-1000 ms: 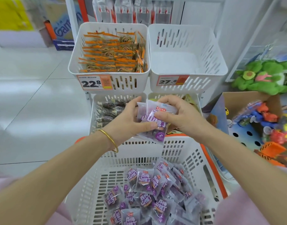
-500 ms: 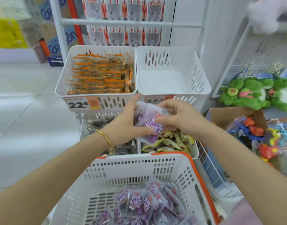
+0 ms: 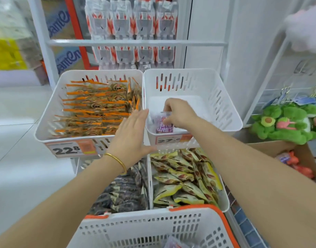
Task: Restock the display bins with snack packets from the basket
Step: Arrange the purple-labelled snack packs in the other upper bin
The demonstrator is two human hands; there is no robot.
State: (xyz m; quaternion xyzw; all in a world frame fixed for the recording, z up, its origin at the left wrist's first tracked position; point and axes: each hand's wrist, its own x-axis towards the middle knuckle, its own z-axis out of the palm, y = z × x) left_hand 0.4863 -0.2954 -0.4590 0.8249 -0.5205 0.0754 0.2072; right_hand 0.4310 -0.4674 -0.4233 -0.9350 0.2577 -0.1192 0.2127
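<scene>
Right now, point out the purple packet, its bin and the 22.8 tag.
purple packet (image 3: 164, 126), head view, printed front
bin (image 3: 223, 111), head view, right wall
22.8 tag (image 3: 66, 150), head view, black digits

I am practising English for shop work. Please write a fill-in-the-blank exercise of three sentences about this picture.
1. Inside the upper right bin, the right hand holds packets printed in ____.
2. The left hand, fingers straight, holds ____.
3. The snacks in the lower right bin are mostly ____.
Missing words: purple; nothing; yellow.
</scene>
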